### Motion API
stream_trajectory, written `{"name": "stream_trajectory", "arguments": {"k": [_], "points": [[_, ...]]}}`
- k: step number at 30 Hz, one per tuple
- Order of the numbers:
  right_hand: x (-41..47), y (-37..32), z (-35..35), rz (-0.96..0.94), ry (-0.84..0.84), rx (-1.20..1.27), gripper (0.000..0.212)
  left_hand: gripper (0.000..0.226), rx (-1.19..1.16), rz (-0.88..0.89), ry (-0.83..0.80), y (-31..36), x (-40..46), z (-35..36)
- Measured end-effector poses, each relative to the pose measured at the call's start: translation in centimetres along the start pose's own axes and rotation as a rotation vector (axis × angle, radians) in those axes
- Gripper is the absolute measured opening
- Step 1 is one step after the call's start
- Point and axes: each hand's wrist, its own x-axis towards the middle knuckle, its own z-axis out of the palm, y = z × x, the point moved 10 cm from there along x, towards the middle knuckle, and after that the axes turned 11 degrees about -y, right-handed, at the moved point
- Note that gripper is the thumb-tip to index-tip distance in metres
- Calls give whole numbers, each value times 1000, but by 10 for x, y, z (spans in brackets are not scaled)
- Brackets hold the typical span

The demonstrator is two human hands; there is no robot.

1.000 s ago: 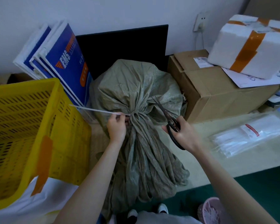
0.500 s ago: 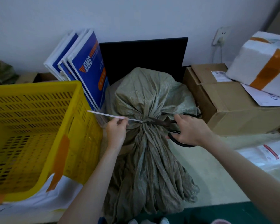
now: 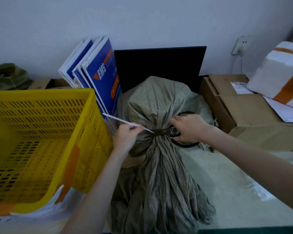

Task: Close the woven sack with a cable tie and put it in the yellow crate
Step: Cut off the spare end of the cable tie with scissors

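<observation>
- Now olive woven sack (image 3: 159,105) on table, neck gathered, white cable tie (image 3: 123,122) around it.
- Left hand (image 3: 127,137) pinching tie tail.
- Right hand (image 3: 188,128) gripping scissors (image 3: 167,131) at neck.
- Beside yellow crate (image 3: 41,132), touching it.

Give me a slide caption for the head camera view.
Left hand holds the cable tie tail; right hand brings scissors to the sack neck.

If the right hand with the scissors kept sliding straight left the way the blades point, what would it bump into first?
Probably the cable tie, where it leaves the sack neck: the scissors in the right hand point at it. Just beyond are the left hand fingers pinching the tie.
</observation>
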Motion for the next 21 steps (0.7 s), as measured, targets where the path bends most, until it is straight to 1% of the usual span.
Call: {"name": "stream_trajectory", "arguments": {"k": [4,8,14,21], "points": [[10,1,1,-62,-9,-25,60,9,-29,3,-40,4,1,1],[17,1,5,-112,-61,-30,63,9,-33,18,-77,11,2,4],[24,-3,12,-163,-88,-58,66,10,-12,51,-60,23,4,2],[26,-5,17,-187,-50,-100,81,9,-22,48,-54,24,5,2]]}}
